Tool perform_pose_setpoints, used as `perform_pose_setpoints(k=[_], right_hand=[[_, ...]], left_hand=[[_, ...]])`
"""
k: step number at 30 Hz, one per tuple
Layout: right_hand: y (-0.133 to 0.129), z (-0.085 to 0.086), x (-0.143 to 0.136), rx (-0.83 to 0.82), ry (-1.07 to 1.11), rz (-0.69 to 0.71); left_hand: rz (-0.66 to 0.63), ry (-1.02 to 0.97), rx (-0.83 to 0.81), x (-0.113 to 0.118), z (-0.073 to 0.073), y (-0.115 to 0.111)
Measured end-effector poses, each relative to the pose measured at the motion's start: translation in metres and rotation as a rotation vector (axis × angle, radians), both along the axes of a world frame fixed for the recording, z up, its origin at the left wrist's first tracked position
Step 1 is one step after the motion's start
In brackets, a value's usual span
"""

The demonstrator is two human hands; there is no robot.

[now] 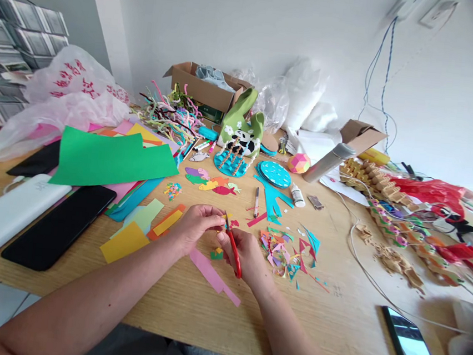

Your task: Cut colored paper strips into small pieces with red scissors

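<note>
Red-handled scissors (235, 254) are gripped in my right hand (248, 257), with the blades pointing up toward the fingers of my left hand. My left hand (201, 224) is closed in a pinch by the blade tips; a small yellowish bit shows there, but what it holds is too small to name. A pink paper strip (210, 274) lies on the table below my hands. Beside it is a small green paper piece (216, 253). Colored paper fish (208, 185) lie beyond my hands, near a small pile of tiny paper bits (172, 191).
Paper scraps (288, 252) lie to the right. Green sheets (100, 159), a black phone (58, 227) and a white device (11, 214) are left. Blue discs (275, 174), a bottle (330, 163) and a cardboard box (187, 82) stand farther back. Another phone (414, 351) is front right.
</note>
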State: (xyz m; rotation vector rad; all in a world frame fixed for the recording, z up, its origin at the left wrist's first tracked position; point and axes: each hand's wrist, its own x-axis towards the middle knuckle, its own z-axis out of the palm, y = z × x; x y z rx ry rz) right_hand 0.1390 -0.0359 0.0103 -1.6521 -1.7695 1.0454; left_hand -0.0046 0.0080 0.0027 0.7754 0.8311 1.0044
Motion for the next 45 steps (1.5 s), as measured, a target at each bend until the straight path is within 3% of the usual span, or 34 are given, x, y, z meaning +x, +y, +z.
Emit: perform_pose_setpoints(k=[14, 45], right_hand=[[0.0006, 0.0061, 0.0005, -0.025, -0.019, 0.017], [0.0010, 0.0028, 0.0030, -0.021, -0.014, 0.023]], left_hand=[[-0.017, 0.055, -0.012, -0.0029, 0.0061, 0.0004], [-0.012, 0.061, 0.030, -0.0026, 0.0045, 0.0013]])
